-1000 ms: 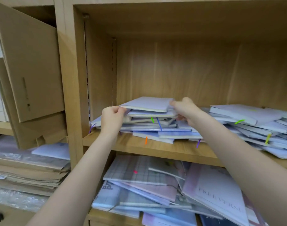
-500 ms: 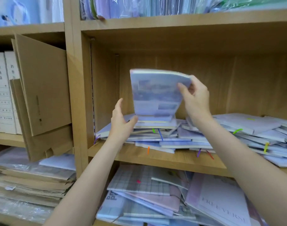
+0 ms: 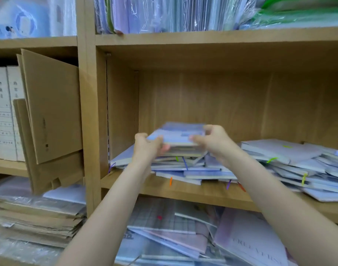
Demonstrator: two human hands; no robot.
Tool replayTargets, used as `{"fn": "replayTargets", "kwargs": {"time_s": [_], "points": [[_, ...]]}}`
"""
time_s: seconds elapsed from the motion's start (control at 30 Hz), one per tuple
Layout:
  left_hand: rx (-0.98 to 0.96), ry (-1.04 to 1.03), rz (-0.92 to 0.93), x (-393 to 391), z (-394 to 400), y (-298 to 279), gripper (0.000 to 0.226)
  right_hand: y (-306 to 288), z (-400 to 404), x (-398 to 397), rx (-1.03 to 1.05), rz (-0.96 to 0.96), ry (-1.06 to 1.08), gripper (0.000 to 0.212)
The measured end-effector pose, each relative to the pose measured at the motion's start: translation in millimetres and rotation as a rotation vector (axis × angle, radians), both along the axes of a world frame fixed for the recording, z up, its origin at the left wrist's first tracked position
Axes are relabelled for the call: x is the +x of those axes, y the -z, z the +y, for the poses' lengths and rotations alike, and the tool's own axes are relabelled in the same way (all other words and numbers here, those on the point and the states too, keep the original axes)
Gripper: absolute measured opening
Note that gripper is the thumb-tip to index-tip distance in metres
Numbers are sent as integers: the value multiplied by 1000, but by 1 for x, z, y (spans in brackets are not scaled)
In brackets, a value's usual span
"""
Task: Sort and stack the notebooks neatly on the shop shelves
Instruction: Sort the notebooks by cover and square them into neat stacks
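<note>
A pale blue notebook lies nearly flat on top of a loose pile of notebooks at the left of the middle wooden shelf. My left hand grips its left edge, and my right hand grips its right edge. The notebook and both hands are motion-blurred. Further pale notebooks with coloured ribbon markers sprawl in a slanted heap along the right part of the same shelf.
Wrapped notebooks stand upright on the top shelf. More notebooks lie jumbled on the shelf below. Flattened cardboard leans in the left bay beside white binders, with paper stacks underneath.
The notebook was lifted and stood upright half a second ago; it has come back down flat onto the pile with both hands on its edges. The camera has tilted upward.
</note>
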State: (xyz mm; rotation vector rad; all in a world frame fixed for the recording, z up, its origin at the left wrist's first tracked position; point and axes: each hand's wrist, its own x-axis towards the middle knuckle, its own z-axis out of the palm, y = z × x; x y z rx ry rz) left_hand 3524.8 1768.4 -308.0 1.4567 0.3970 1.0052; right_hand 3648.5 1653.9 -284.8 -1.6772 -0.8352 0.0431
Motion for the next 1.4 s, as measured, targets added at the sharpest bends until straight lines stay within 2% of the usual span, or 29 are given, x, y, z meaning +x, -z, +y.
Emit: {"fn": "replayTargets", "kwargs": {"time_s": [0.03, 0.07, 0.1, 0.17, 0.23, 0.3, 0.37, 0.47, 0.53, 0.6, 0.7, 0.77, 0.83, 0.9, 0.97, 1.07, 1.17, 1.27, 1.33, 1.4], "points": [[21, -9, 74, 1, 4, 2, 60, 1, 2, 5, 84, 93, 35, 64], [84, -43, 167, 2, 7, 7, 72, 3, 2, 10, 119, 134, 73, 55], [166, -84, 235, 1, 8, 13, 72, 6, 0, 13, 104, 139, 98, 48], [320, -184, 258, -5, 7, 32, 52, 20, -9, 14, 10, 37, 149, 35], [463, -316, 174, -17, 2, 60, 31, 43, -28, 2, -14, -184, 203, 27], [564, -360, 82, -31, -3, 101, 27, 79, -50, -21, 101, -436, 210, 22], [650, -340, 105, -42, -6, 151, 26, 130, -67, -39, 103, -550, 143, 19], [647, -257, 334, -47, 1, 219, 24, 207, -65, -34, -234, -529, -5, 14], [607, -199, 482, -40, 13, 250, 31, 241, -49, -11, -436, -515, -19, 30], [650, -124, 591, -28, 25, 268, 39, 259, -26, 12, -566, -496, -23, 35], [688, -41, 747, -10, 37, 287, 48, 278, 13, 34, -763, -605, -66, 42], [665, -24, 812, -6, 40, 299, 49, 284, 31, 37, -936, -594, -52, 57], [622, -13, 801, -7, 41, 313, 43, 292, 40, 36, -989, -518, -30, 66], [585, -25, 740, -11, 40, 324, 39, 298, 43, 24, -1021, -609, 24, 53], [535, -63, 692, -13, 38, 327, 38, 304, 40, 8, -1048, -831, 142, 37], [563, -65, 703, -14, 37, 324, 36, 291, 35, -14, -1131, -995, 145, 40], [611, -32, 749, -19, 40, 321, 34, 269, 27, -3, -1176, -1088, 164, 27], [648, -47, 764, -24, 40, 322, 37, 237, 16, -6, -1104, -1138, 272, 43], [678, -58, 773, -26, 36, 326, 42, 236, 12, -11, -1190, -1204, 209, 37], [713, -72, 770, -28, 35, 330, 46, 247, 11, -22, -1289, -1174, 70, 32]]}}
